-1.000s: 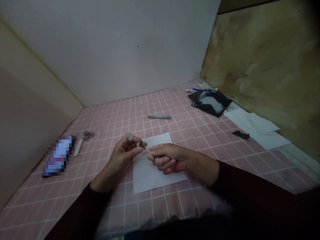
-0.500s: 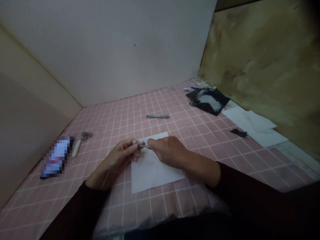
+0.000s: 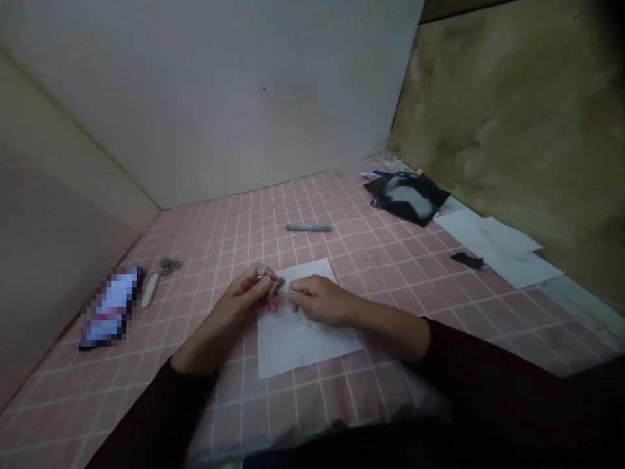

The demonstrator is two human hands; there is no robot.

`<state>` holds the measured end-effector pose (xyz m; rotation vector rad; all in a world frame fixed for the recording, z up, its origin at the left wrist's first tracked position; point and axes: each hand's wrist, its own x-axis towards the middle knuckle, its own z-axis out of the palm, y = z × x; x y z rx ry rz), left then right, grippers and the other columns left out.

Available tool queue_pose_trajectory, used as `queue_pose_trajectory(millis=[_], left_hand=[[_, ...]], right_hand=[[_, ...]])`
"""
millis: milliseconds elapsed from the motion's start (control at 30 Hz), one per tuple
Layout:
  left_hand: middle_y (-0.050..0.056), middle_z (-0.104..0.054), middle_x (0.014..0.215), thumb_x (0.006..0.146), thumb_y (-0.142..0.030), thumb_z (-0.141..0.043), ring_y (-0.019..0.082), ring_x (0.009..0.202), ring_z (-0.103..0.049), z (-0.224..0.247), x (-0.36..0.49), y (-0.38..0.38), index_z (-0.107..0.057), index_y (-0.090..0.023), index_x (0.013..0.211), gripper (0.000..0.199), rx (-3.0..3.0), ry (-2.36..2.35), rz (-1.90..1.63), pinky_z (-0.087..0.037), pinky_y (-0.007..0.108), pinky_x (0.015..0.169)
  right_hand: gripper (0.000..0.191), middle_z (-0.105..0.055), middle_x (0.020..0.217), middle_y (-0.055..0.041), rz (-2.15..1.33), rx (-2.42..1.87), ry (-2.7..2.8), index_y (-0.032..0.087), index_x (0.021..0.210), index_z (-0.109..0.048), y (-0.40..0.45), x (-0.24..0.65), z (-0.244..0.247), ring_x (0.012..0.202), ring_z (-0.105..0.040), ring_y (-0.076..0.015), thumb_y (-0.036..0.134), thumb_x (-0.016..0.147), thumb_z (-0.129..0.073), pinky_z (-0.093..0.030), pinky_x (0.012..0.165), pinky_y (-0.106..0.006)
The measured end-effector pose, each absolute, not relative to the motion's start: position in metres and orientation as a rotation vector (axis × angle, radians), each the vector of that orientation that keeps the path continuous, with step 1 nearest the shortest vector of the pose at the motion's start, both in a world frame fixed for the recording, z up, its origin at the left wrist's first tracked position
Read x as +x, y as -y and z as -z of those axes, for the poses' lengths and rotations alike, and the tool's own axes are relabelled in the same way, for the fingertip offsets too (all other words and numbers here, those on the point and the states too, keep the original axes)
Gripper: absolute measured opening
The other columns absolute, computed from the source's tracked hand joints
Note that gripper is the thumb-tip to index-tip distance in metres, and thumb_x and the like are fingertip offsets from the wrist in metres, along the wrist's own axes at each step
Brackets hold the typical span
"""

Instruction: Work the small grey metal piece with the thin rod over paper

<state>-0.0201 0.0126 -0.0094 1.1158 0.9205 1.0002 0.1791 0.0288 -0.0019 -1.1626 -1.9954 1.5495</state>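
No readable text, pixelated object (image 3: pixel 111 307) blurred beyond reading

Dark maroon long-sleeved top (image 3: pixel 488 371), plain matte fabric. Left sleeve (image 3: pixel 156 410): cuff ends just behind the wrist. Right sleeve (image 3: pixel 454 345): cuff sits further up, more forearm showing. Left hand (image 3: pixel 229 303) and right hand (image 3: pixel 319 301) bare. Near edge: near-black clothing (image 3: pixel 351 449), too dark for detail.
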Motion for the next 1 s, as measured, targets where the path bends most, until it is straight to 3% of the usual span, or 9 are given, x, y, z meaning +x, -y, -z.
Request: queue_pose_trajectory(millis=[233, 467, 700, 800, 900, 1000], left_hand=[[0.003, -0.070, 0.088, 0.091, -0.025, -0.068, 0.015, 0.078, -0.066, 0.008, -0.032, -0.014, -0.061, -0.020, 0.113, 0.023, 1.421, -0.896, -0.847, -0.051, 0.027, 0.076], [0.003, -0.072, 0.087, 0.094, -0.022, -0.064, 0.014, 0.081, -0.067, 0.004, -0.030, -0.009, -0.062, -0.019, 0.112, 0.018, 1.466, -0.839, -0.839, -0.052, 0.025, 0.077], [0.002, -0.070, 0.082, 0.096, -0.025, -0.062, 0.013, 0.071, -0.066, 0.003, -0.029, -0.008, -0.058, -0.019, 0.109, 0.015, 1.437, -0.797, -0.797, -0.052, 0.024, 0.067], [0.003, -0.070, 0.078, 0.098, -0.031, -0.058, 0.011, 0.062, -0.062, 0.004, -0.029, -0.008, -0.057, -0.017, 0.107, 0.016, 1.386, -0.840, -0.751, -0.049, 0.021, 0.060], [0.000, -0.065, 0.065, 0.098, -0.036, -0.057, 0.008, 0.050, -0.056, 0.008, -0.030, -0.009, -0.060, -0.015, 0.096, 0.021, 1.275, -0.899, -0.730, -0.043, 0.019, 0.050], [-0.001, -0.061, 0.053, 0.096, -0.043, -0.057, 0.008, 0.039, -0.049, 0.013, -0.034, -0.012, -0.061, -0.014, 0.083, 0.032, 1.174, -0.876, -0.696, -0.036, 0.018, 0.040]], right_hand=[[0.028, -0.037, 0.040, 0.0096, -2.060, -1.077, 1.594, 0.018, 0.075, -0.053, -0.027, 0.182, -0.004, 0.034, -0.026, -0.0052, 0.021, 0.099, -0.041, -0.021, 0.035, -0.017], [0.025, -0.033, 0.040, 0.0116, -2.443, -0.794, 1.387, 0.018, 0.078, -0.051, -0.032, 0.191, -0.004, 0.033, -0.018, -0.0038, 0.024, 0.100, -0.040, -0.017, 0.035, -0.015], [0.022, -0.031, 0.042, 0.0117, -2.494, -0.743, 1.413, 0.020, 0.080, -0.051, -0.033, 0.191, 0.001, 0.035, -0.016, -0.0050, 0.028, 0.098, -0.041, -0.017, 0.037, -0.017], [0.024, -0.034, 0.045, 0.0095, -2.179, -0.903, 1.723, 0.020, 0.078, -0.051, -0.032, 0.188, 0.001, 0.038, -0.024, -0.0067, 0.029, 0.098, -0.040, -0.021, 0.042, -0.020], [0.022, -0.052, 0.060, 0.0022, -1.357, -1.048, 2.216, 0.018, 0.078, -0.055, -0.029, 0.188, -0.001, 0.055, -0.044, -0.0095, 0.025, 0.097, -0.046, -0.029, 0.054, -0.023], [0.017, -0.065, 0.077, -0.0032, -0.586, -1.068, 2.523, 0.018, 0.092, -0.062, -0.026, 0.191, 0.000, 0.066, -0.050, -0.0132, 0.022, 0.097, -0.046, -0.022, 0.058, -0.027]])
